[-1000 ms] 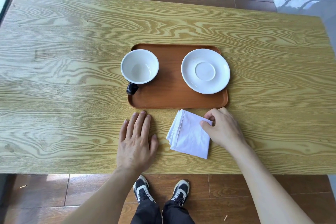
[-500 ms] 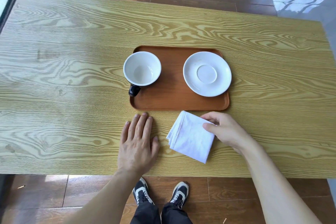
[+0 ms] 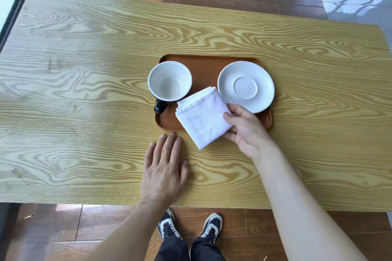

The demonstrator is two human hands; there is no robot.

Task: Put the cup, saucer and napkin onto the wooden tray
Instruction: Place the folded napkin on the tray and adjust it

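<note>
Pinched in the right hand [image 3: 247,130], the folded napkin [image 3: 202,116] hangs over the tray's [image 3: 204,65] near edge; dragging it may nudge the cup [image 3: 169,80] or saucer [image 3: 246,86].

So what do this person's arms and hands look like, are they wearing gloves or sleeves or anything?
No gloves and no sleeves in view: both forearms are bare to the bottom edge of the picture. The left hand and right hand show no rings, watch or wristband that I can see. Below the table edge, dark trousers and dark trainers with white panels show.
</note>
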